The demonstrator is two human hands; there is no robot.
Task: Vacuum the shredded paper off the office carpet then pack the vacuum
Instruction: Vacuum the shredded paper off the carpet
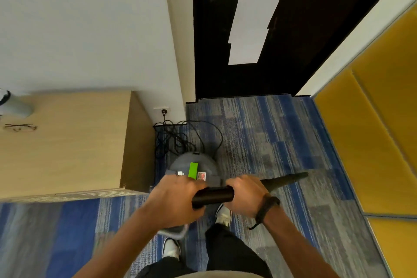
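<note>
A grey handheld vacuum [194,166] with a green stripe and labels hangs in front of me above the carpet. My left hand [173,201] grips the left end of its black tube [213,195], close to the body. My right hand [244,196], with a dark band on the wrist, grips the same tube further right. The tapered black nozzle [286,179] sticks out to the right beyond that hand. I see no shredded paper on the blue and grey striped carpet [270,133].
A light wooden cabinet [67,137] stands at the left. A black power cord [173,136] lies tangled by a wall socket [163,111]. A dark door [216,52] is ahead, and yellow padded panels [372,131] line the right. My feet are below the hands.
</note>
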